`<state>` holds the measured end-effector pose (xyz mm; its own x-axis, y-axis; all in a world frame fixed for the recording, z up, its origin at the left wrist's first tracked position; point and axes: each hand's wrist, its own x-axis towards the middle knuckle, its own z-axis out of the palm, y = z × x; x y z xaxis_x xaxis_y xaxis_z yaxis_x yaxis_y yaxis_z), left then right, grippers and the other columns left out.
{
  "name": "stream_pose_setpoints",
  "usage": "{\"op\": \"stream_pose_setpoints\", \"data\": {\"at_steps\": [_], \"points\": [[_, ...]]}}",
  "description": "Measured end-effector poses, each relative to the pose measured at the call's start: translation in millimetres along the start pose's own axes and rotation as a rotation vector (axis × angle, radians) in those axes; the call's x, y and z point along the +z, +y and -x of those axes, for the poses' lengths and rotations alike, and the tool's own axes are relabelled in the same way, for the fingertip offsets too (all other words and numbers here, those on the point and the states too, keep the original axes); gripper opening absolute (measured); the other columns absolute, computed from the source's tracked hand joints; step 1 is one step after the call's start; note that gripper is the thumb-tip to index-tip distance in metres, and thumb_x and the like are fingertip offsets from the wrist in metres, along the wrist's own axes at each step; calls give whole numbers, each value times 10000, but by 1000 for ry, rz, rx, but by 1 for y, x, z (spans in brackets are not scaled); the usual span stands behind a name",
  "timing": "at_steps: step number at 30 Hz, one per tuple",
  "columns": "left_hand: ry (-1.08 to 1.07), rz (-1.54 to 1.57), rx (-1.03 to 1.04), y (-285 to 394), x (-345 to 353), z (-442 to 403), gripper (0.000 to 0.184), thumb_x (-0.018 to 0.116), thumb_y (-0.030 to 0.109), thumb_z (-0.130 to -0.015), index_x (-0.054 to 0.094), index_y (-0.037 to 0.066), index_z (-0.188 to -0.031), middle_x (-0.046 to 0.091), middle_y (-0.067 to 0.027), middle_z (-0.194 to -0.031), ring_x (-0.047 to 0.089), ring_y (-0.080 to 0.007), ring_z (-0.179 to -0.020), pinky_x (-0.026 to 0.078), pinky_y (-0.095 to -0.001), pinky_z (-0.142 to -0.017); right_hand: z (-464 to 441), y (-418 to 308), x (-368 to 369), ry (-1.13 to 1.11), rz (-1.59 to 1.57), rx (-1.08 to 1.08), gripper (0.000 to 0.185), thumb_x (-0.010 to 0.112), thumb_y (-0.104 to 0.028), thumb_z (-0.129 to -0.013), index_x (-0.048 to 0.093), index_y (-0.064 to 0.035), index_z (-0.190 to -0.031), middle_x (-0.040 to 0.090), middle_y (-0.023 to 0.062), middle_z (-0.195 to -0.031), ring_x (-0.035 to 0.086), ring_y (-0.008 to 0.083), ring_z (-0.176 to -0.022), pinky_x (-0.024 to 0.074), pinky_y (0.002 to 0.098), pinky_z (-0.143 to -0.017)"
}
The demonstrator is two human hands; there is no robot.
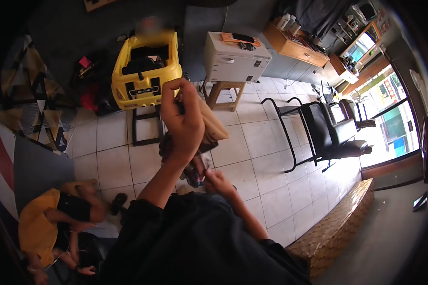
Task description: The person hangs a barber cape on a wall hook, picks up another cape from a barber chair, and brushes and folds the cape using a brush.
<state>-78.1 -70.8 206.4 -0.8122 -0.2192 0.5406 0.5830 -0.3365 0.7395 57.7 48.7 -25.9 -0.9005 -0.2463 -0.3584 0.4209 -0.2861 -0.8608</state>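
My left hand is raised in the middle of the view, its fingers bent and closed. Against its right side is a tan, flat-sided thing with a dark underside; its kind is unclear, and the palm hides what the fingers hold. Lower down, my right hand is closed with its fingertips together, close to a dark, multicoloured bundle under the left wrist. Whatever lies in the right fingers is too small to make out. My left forearm covers part of the bundle.
A yellow toy-car seat stands on a black frame. Behind is a white cabinet on a wicker stool. Black chairs are at right, a woven-patterned bench lower right. A person in yellow sits lower left.
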Motion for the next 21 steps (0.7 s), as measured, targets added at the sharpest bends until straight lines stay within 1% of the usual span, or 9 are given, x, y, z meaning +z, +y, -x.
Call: {"op": "stream_pose_setpoints", "data": {"at_steps": [1, 3, 6, 9, 10, 12, 15, 19, 21], "points": [[28, 30, -26, -2, -3, -1, 96, 488, 125, -920, 476, 30, -912, 471, 26, -717, 422, -16, -629, 354, -177, -546, -5, 22, -11, 197, 489, -3, 462, 464, -414, -916, 588, -8, -732, 530, 33, -556, 494, 146, -444, 375, 279, -422], [127, 119, -106, 7, -8, -7, 148, 472, 194, -936, 474, 54, -890, 468, 21, -708, 452, -36, -619, 379, -181, -551, -1, 85, -51, 308, 1006, 93, 452, 475, -411, -898, 648, 2, -844, 641, 172, -697, 637, 285, -687, 477, 385, -614], [228, 278, -246, 23, -14, -19, 180, 440, 225, -940, 467, 70, -852, 492, -7, -709, 469, -76, -568, 406, -216, -550, 27, 110, -76, 394, 1284, 478, 441, 481, -426, -881, 666, -26, -895, 641, 211, -809, 627, 365, -806, 474, 424, -688], [-49, 299, -202, 22, -31, -24, 168, 417, 192, -925, 465, 59, -834, 486, -14, -671, 448, -86, -542, 398, -231, -547, 32, 108, -96, 491, 1025, 277, 466, 494, -435, -870, 657, 2, -884, 637, 225, -816, 630, 347, -806, 470, 427, -727], [-88, 344, -241, 15, -33, -22, 186, 394, 168, -908, 474, 45, -793, 460, -8, -621, 431, -89, -531, 378, -233, -542, 28, 99, -96, 536, 949, 122, 510, 456, -469, -888, 624, 0, -781, 610, 166, -656, 599, 249, -591, 476, 375, -565], [-143, 278, -195, 11, -27, -14, 189, 412, 150, -900, 480, 41, -762, 447, 1, -602, 423, -77, -529, 360, -225, -530, 12, 63, -91, 467, 594, -55, 527, 410, -511, -901, 540, -38, -708, 503, 84, -551, 487, 158, -480, 395, 302, -447], [-170, 145, -156, 8, -12, 0, 229, 445, 132, -912, 486, 35, -708, 440, 13, -600, 410, -49, -530, 325, -206, -496, 21, -63, -2, 264, -203, -82, 538, 323, -576, -909, 392, -114, -642, 318, -34, -481, 310, 44, -387, 209, 195, -351], [-138, 136, -93, 11, 7, 4, 310, 418, 191, -950, 432, 52, -674, 425, 9, -575, 394, -52, -511, 309, -205, -475, 15, -89, 40, -109, -51, -471, 458, 328, -480, -944, 461, -57, -828, 394, -5, -556, 343, 77, -429, 288, 217, -391], [-70, 161, -82, 22, 15, 1, 354, 378, 243, -968, 375, 79, -655, 384, -1, -542, 368, -70, -493, 289, -229, -467, 2, -61, 51, -71, -238, -418, 431, 340, -435, -957, 467, -65, -777, 381, -16, -548, 356, 73, -446, 297, 213, -413]]}}
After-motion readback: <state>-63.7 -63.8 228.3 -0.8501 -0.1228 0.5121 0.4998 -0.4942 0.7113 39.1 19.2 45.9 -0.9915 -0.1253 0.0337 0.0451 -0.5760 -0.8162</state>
